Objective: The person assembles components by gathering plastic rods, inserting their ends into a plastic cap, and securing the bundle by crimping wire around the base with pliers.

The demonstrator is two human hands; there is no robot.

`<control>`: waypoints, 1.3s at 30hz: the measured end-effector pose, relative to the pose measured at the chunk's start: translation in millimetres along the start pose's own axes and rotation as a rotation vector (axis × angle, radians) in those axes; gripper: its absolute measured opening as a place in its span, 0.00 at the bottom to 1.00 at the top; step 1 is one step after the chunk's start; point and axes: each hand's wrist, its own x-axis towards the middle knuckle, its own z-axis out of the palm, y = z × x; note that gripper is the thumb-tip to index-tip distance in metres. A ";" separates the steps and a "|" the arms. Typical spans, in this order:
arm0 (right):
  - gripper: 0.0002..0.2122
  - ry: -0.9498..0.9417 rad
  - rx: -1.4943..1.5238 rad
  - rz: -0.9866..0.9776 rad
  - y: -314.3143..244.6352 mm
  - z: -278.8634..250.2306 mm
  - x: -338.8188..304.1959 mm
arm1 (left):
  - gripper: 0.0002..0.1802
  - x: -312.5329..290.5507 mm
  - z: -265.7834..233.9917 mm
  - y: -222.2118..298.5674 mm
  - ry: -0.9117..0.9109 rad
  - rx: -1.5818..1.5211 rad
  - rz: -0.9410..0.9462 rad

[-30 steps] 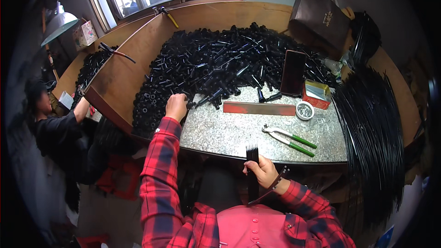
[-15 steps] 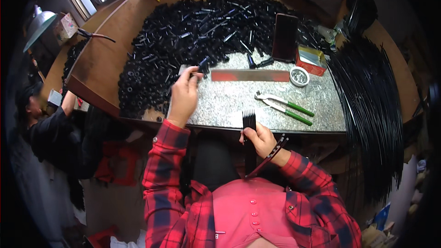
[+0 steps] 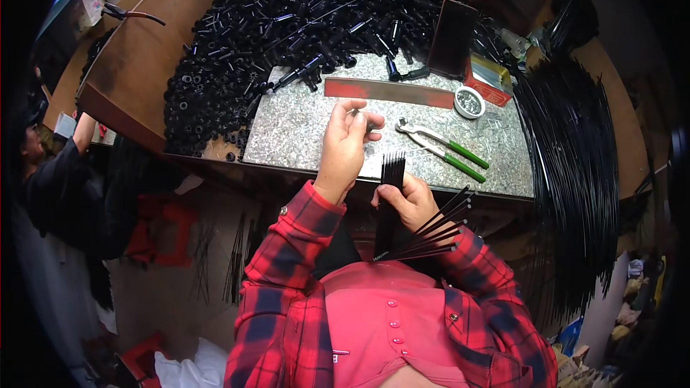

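Note:
My right hand (image 3: 413, 205) is closed around a flat row of thin black cables (image 3: 392, 181) with pale bare tips pointing up. More cable ends (image 3: 431, 233) fan out beside that wrist. My left hand (image 3: 346, 140) hovers over the front of the speckled slab (image 3: 287, 133), fingers curled on a small black piece (image 3: 371, 128) mostly hidden by them. It sits just up and left of the cable tips, apart from them. Green-handled pliers (image 3: 445, 152) lie on the slab to the right, near a white cup (image 3: 469, 103) of small metal bits.
Behind the slab rises a big heap of black tubular fittings (image 3: 309, 11). A reddish metal strip (image 3: 388, 91) lies across the slab. A dark phone (image 3: 453, 39) leans by a red carton (image 3: 490, 79). Long black cables (image 3: 575, 187) hang at right. Another person (image 3: 65, 179) works at far left.
My left hand has moved right, from the edge of the heap toward the cable tips, with a small black piece in it. The cables by my right wrist have spread into a fan.

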 end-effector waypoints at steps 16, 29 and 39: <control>0.09 -0.009 0.156 0.072 6.5 -0.4 -0.3 | 0.18 -29.9 -25.9 23.5 -0.161 -0.245 -0.275; 0.11 -0.042 0.036 0.042 3.8 -2.0 2.0 | 0.19 -33.9 -22.9 24.2 -0.186 -0.340 -0.311; 0.10 -0.051 0.117 0.044 6.7 -0.9 2.9 | 0.18 -32.4 -23.0 18.9 -0.130 -0.359 -0.318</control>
